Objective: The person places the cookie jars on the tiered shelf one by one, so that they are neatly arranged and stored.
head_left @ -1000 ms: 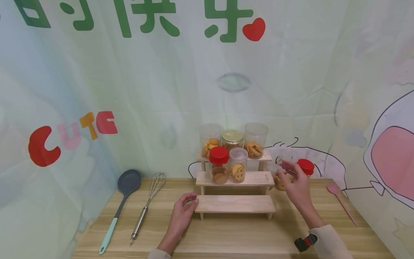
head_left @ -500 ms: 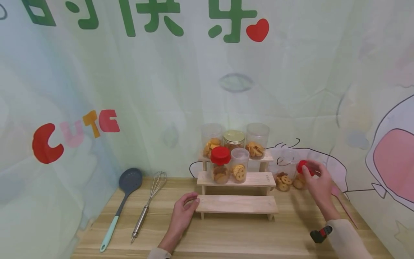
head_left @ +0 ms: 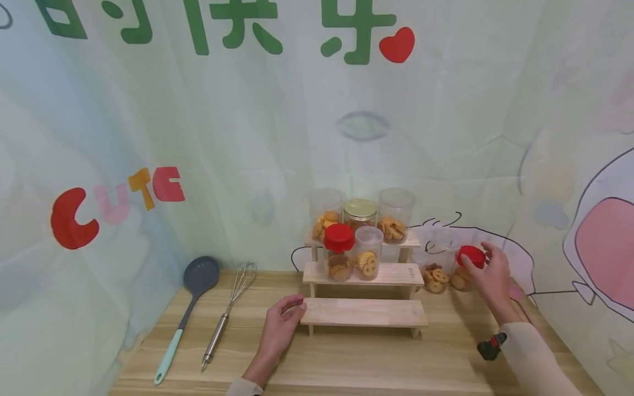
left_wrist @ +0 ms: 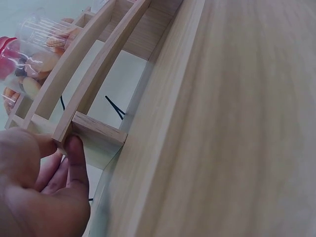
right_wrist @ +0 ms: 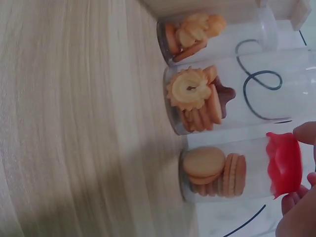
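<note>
My left hand (head_left: 279, 330) pinches the left end of the lowest step of a three-tier wooden stand (head_left: 364, 312); the left wrist view shows thumb and finger on that step's corner. My right hand (head_left: 491, 280) grips the red lid (head_left: 471, 256) of a clear cookie jar (right_wrist: 215, 170), which stands upright on the table right of the stand. Thumb and fingers lie on opposite sides of the lid. Beside it stands an open clear jar of cookies (head_left: 436, 278). In the right wrist view another cookie jar (right_wrist: 192, 37) stands beyond that one.
On the middle step are a red-lidded jar (head_left: 339, 253) and an open jar (head_left: 368, 254). Several jars, one gold-lidded (head_left: 360, 212), fill the top step. A skimmer (head_left: 190, 308) and whisk (head_left: 228, 313) lie left; a pink spoon (head_left: 516, 292) lies right, partly behind the arm.
My right hand has moved right, from in front of the open jar to the red-lidded jar, and taken hold of its lid. The left hand stays on the stand.
</note>
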Demonstrator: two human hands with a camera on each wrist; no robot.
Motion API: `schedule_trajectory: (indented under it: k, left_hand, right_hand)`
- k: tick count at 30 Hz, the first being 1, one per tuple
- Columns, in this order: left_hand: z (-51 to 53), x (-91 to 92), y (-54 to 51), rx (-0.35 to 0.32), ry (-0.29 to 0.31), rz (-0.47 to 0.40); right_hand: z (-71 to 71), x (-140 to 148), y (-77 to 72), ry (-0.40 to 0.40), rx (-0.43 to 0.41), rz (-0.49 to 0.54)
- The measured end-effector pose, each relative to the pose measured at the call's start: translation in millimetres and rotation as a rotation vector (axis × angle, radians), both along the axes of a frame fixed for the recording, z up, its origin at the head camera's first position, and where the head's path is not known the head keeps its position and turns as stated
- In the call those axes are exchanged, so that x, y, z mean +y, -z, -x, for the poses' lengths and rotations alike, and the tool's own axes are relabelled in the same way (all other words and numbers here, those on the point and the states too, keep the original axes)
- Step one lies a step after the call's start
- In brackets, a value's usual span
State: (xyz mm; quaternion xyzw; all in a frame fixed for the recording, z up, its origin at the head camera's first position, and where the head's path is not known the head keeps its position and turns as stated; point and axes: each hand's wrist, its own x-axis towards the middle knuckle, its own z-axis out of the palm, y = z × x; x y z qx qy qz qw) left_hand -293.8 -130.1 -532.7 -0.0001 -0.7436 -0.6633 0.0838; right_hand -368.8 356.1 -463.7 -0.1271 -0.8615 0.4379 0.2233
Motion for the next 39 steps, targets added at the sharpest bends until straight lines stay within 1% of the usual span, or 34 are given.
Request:
schedule_trajectory:
  k: [5, 8, 13, 17, 21, 25, 33, 37, 39]
  left_hand:
    - [0.7, 0.9, -1.1, -0.002, 0.0, 0.0]
    - [1.7, 0.9, -1.0, 0.01, 0.0, 0.008]
    - [1.7, 0.9, -1.9, 0.005, -0.002, 0.0]
    - [1.7, 0.6, -1.8, -0.002, -0.01, 0.02]
    - [1.1, 0.4, -2.0, -0.017, 0.002, 0.028]
    - [0.9, 0.0, -1.1, -0.013, 0.016, 0.029]
    - [0.6, -0.2, -0.7, -0.008, 0.021, 0.025]
    - [1.0, -0.5, -0.2, -0.015, 0.026, 0.026]
    - [1.1, -0.7, 0.0, -0.022, 0.03, 0.023]
  right_hand:
    - [0.3, 6.8, 4.4, -0.039, -0.072, 0.032]
    - [-0.8, 9.9, 7.1, -0.06, -0.091, 0.045]
    - [-3.0, 9.3, 10.2, -0.057, -0.07, 0.064]
    - [-4.3, 9.3, 10.8, -0.054, -0.072, 0.044]
    - [-7.3, 11.7, 13.0, -0.071, -0.076, 0.026]
    - [-13.5, 14.0, 14.0, -0.077, -0.078, 0.025]
    - [-29.1, 13.1, 3.6, -0.051, -0.086, 0.011]
    - [-36.5, 11.4, -2.4, -0.046, -0.05, -0.005]
    - [-40.0, 10.7, -4.4, -0.045, -0.016, -0.013]
